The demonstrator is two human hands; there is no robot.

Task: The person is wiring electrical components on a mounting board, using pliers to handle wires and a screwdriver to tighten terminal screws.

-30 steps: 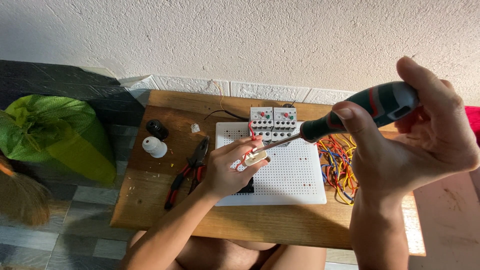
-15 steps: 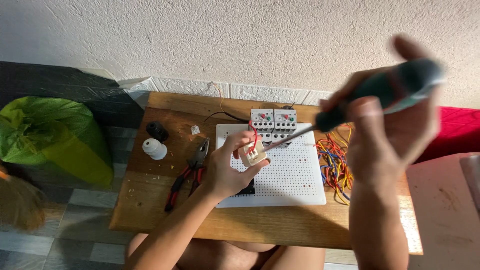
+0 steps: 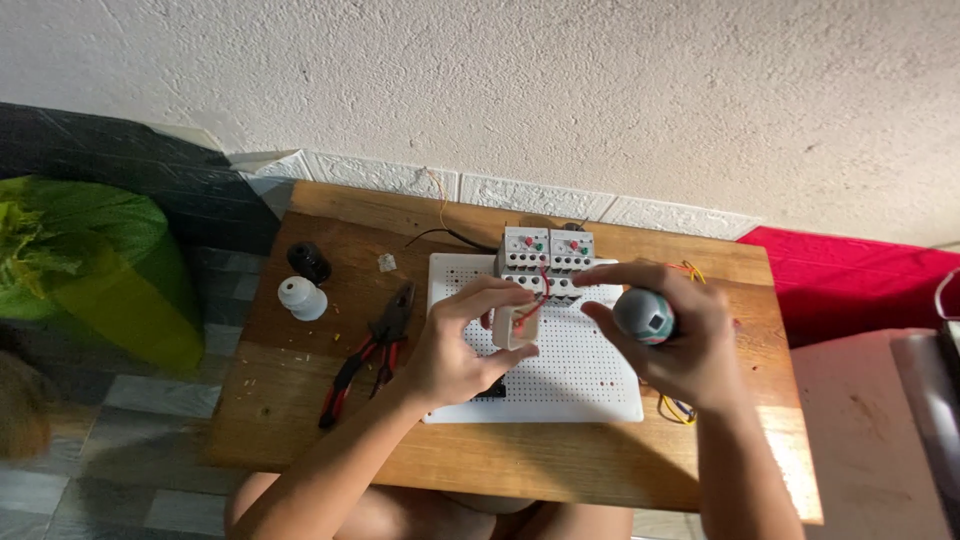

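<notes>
Your left hand (image 3: 455,350) has its fingers clamped on the small cream rectangular plastic component (image 3: 515,326) with its thin red wire (image 3: 538,296), held just above the white perforated mounting board (image 3: 590,375); it looks light, rigid and brittle, so grip its flat sides, clear of the wire. Your right hand (image 3: 680,340), over the board's right part, has its fingers closed around the dark-handled screwdriver (image 3: 644,314); hold its firm handle squarely.

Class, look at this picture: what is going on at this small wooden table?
A person sits at the wooden table. Their left hand holds a small pale rectangular component with red wire over a white perforated board. Their right hand grips a screwdriver by its grey-green handle, end-on to the camera. Red-handled pliers lie beside the board.
</notes>
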